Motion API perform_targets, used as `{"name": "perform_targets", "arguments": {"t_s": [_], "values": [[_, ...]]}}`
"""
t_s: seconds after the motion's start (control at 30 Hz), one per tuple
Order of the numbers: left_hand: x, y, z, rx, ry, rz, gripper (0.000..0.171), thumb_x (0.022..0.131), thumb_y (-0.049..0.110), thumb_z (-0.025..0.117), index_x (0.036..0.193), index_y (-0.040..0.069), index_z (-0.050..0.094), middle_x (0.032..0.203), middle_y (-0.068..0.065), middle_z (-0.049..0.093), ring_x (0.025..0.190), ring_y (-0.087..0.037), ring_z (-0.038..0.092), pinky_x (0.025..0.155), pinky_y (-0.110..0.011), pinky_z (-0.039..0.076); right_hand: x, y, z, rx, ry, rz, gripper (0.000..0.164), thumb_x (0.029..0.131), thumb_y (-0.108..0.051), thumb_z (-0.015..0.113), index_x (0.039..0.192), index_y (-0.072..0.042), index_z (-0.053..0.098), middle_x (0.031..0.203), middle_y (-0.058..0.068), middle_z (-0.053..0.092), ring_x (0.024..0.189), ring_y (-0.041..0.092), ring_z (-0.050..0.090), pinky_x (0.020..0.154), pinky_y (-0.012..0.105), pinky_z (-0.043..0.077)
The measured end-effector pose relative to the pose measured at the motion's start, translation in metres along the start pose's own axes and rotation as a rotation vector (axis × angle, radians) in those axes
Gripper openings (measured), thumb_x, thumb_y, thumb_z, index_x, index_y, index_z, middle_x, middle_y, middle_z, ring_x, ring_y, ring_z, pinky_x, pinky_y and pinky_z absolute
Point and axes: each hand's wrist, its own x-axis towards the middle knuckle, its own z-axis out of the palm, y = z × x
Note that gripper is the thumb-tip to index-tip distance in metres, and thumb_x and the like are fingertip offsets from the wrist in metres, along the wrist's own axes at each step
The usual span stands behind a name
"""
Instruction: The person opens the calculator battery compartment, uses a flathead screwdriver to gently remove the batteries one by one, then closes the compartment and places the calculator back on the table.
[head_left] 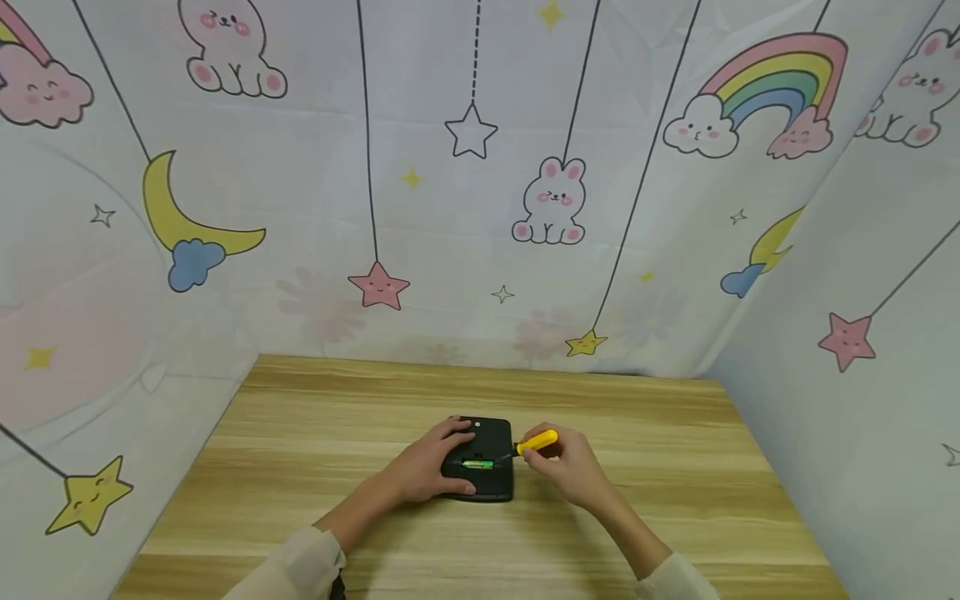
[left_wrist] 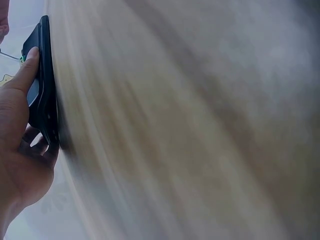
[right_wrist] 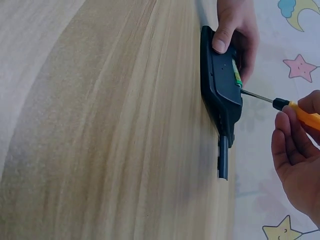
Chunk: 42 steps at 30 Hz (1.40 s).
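A flat black device lies on the wooden table with a green battery showing in a slot in its upper face. My left hand grips it from the left, thumb and fingers spread over its face and edge. In the left wrist view the thumb lies on top, and some fingers curl at the edge. My right hand holds a screwdriver by its yellow handle. Its thin metal shaft slants down to the battery's right end. The tip is hidden by the device's edge in the right wrist view.
The wood-grain table runs back to a white cloth wall printed with rabbits, stars and rainbows. More printed cloth hangs along both sides. A dark bar on the device's end shows in the right wrist view.
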Motion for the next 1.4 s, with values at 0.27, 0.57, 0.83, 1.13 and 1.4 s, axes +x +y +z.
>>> {"name": "perform_targets", "arguments": {"t_s": [0.27, 0.57, 0.83, 1.13, 1.4], "values": [[0.0, -0.001, 0.0, 0.007, -0.005, 0.006, 0.089, 0.091, 0.06, 0.079, 0.159, 0.011, 0.049, 0.17, -0.008, 0.033, 0.16, -0.035, 0.023, 0.121, -0.056, 0.036, -0.003, 0.01, -0.001, 0.173, -0.003, 0.07, 0.016, 0.099, -0.011, 0.076, 0.113, -0.003, 0.073, 0.103, 0.011, 0.071, 0.085, 0.02, 0.069, 0.08, 0.042, 0.063], [-0.001, 0.001, -0.002, 0.004, 0.002, -0.002, 0.088, 0.09, 0.057, 0.081, 0.158, 0.01, 0.05, 0.17, -0.009, 0.034, 0.159, -0.037, 0.025, 0.121, -0.057, 0.036, -0.009, 0.016, -0.001, 0.343, -0.016, 0.106, 0.025, 0.1, -0.009, 0.074, 0.118, 0.008, 0.069, 0.108, 0.024, 0.069, 0.093, 0.028, 0.072, 0.086, 0.037, 0.063], [-0.001, 0.002, -0.002, 0.006, -0.001, -0.001, 0.088, 0.091, 0.056, 0.081, 0.159, 0.01, 0.05, 0.17, -0.009, 0.033, 0.16, -0.036, 0.024, 0.121, -0.057, 0.036, -0.007, 0.003, 0.002, 0.188, 0.002, 0.099, 0.018, 0.1, -0.013, 0.076, 0.114, -0.003, 0.072, 0.104, 0.014, 0.071, 0.089, 0.025, 0.069, 0.082, 0.035, 0.063], [-0.001, 0.001, 0.0, 0.006, -0.001, -0.006, 0.086, 0.091, 0.057, 0.08, 0.158, 0.012, 0.05, 0.17, -0.006, 0.034, 0.16, -0.035, 0.025, 0.122, -0.055, 0.036, 0.0, -0.023, 0.013, -0.169, 0.016, -0.135, 0.011, 0.093, -0.009, 0.076, 0.099, -0.017, 0.073, 0.086, -0.011, 0.067, 0.073, 0.008, 0.061, 0.067, 0.028, 0.058], [-0.001, 0.001, -0.001, 0.002, -0.002, -0.009, 0.087, 0.091, 0.056, 0.081, 0.159, 0.011, 0.05, 0.17, -0.007, 0.034, 0.16, -0.035, 0.024, 0.121, -0.056, 0.036, -0.001, -0.02, 0.015, -0.13, 0.039, -0.082, 0.011, 0.094, -0.009, 0.076, 0.1, -0.018, 0.074, 0.086, -0.009, 0.068, 0.073, 0.011, 0.062, 0.068, 0.03, 0.057]]}}
